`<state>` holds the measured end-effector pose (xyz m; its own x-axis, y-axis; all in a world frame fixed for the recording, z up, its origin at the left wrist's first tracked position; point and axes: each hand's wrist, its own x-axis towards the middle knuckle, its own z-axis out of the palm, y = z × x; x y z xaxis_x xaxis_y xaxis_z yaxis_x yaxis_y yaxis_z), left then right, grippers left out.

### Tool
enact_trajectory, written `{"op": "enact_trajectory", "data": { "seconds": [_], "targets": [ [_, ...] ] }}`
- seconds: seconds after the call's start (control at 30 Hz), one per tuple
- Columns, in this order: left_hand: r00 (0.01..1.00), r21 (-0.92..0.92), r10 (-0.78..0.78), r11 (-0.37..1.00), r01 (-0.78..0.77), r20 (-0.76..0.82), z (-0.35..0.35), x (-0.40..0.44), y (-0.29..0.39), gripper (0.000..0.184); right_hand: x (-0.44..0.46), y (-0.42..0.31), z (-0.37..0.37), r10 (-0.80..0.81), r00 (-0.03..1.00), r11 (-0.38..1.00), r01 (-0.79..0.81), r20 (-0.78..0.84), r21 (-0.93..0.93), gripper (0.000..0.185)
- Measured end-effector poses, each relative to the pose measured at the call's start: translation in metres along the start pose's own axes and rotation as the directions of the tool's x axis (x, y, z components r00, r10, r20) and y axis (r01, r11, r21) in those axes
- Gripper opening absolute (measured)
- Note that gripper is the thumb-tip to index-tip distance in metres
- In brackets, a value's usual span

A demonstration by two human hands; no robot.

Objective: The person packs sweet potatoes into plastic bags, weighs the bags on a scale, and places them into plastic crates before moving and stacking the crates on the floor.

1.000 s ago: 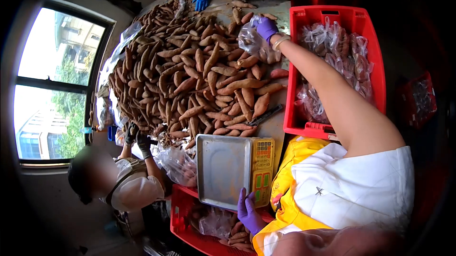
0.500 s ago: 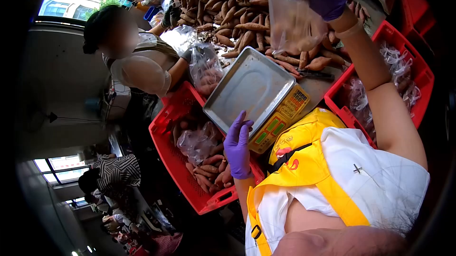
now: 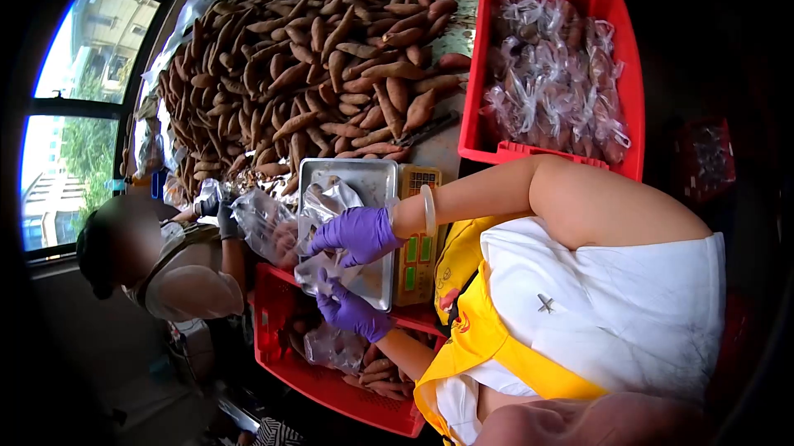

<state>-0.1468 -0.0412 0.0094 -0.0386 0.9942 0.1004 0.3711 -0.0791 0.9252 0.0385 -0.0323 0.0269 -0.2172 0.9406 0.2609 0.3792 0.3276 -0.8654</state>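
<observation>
A clear plastic bag (image 3: 331, 200) lies over the metal pan (image 3: 377, 176) of a digital scale (image 3: 416, 252). My right hand (image 3: 357, 235), in a purple glove, is closed on the bag from above. Just below it my left hand (image 3: 354, 310), gloved the same way, pinches loose film at the bag's mouth. What the bag contains is mostly hidden by glare and my fingers. Beside the pan is another clear bag (image 3: 269, 227) with sweet potatoes in it, near a co-worker's gloved hand (image 3: 227, 220).
A large heap of sweet potatoes (image 3: 306, 74) covers the table. A red crate (image 3: 635, 74) of tied bags stands at the upper right. Another red crate (image 3: 331, 396), with loose sweet potatoes and a bag, is below the scale. The co-worker (image 3: 186, 285) stands at left.
My right hand has come down from over the heap to the scale with the bag. My left hand, empty before, now grips the bag too. The camera view has turned.
</observation>
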Motion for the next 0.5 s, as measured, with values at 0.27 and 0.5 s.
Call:
{"op": "enact_trajectory", "data": {
  "seconds": [0.27, 0.5],
  "targets": [
    [0.988, -0.144, 0.099, 0.983, -0.115, -0.117, -0.026, -0.039, 0.001, 0.051, -0.049, 0.007, -0.032, 0.03, 0.932, 0.999, -0.035, -0.361, -0.008, 0.112],
    [0.981, 0.048, 0.128, 0.991, -0.123, -0.148, -0.05, -0.04, -0.008, 0.06, -0.063, 0.023, -0.05, 0.14, 0.855, 0.981, -0.05, -0.499, 0.188, 0.122]
  ]
}}
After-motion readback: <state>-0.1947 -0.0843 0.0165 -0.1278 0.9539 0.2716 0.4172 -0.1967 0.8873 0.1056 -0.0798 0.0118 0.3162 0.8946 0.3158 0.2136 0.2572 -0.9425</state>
